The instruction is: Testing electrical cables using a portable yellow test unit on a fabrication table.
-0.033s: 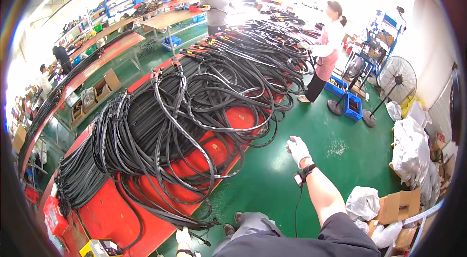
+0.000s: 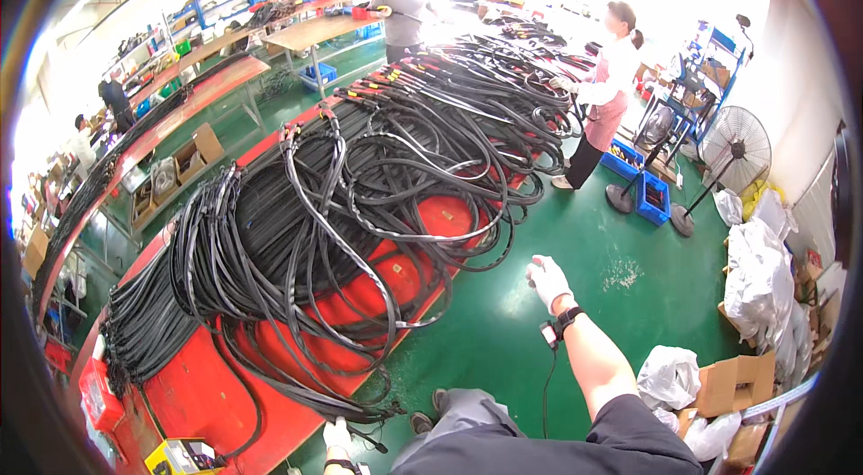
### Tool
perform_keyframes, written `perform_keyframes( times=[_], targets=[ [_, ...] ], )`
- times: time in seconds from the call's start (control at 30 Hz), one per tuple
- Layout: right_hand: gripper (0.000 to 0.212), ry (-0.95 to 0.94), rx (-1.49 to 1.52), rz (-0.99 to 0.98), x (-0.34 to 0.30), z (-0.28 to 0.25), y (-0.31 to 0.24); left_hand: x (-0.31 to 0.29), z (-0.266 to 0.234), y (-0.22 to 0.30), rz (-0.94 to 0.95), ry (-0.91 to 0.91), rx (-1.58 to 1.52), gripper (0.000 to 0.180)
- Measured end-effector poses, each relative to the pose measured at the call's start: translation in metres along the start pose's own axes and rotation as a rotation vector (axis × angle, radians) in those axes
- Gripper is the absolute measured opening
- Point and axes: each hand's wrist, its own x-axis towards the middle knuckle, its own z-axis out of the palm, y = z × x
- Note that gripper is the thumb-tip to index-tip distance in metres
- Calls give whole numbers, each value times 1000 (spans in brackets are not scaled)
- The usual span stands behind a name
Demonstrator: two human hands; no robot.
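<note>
Low at the table's front edge is my left hand (image 2: 338,435) in a white glove. Its fingers close around a black cable (image 2: 370,441), whose end sticks out to the right of the hand; the grip is partly hidden. My right hand (image 2: 547,283), also gloved, is held out over the green floor with its fingers curled in and nothing visible in them. A strap with a small device (image 2: 559,326) is on that wrist. Many black cables (image 2: 270,232) lie in bundles and loops along the red table (image 2: 193,390), some hanging past its right edge.
A person in a pink apron (image 2: 604,115) handles cables at the far right of the table; another (image 2: 401,15) stands behind it. At right are a standing fan (image 2: 735,147), blue crates (image 2: 653,198), white bags (image 2: 755,268) and a cardboard box (image 2: 733,385). A yellow box (image 2: 175,457) sits bottom left.
The fingers of my right hand are curled in more than before. My left hand stays by the cable ends, nearly unmoved.
</note>
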Motion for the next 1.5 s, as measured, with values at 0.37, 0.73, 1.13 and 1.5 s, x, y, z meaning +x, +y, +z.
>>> perform_keyframes(
  times=[0.37,0.73,1.13,1.5],
  targets=[
    [50,-139,-364,190,55,3,112,7,20,-6,-84,61,56,64],
    [51,-407,-889,310,74,-48,141,3,55,3,-240,224,144,61],
    [51,-604,-883,336,-2,-10,157,2,49,-4,-230,222,220,68],
    [48,-564,-913,339,-1,-17,161,20,62,-35,-52,330,-216,48]
  ],
)
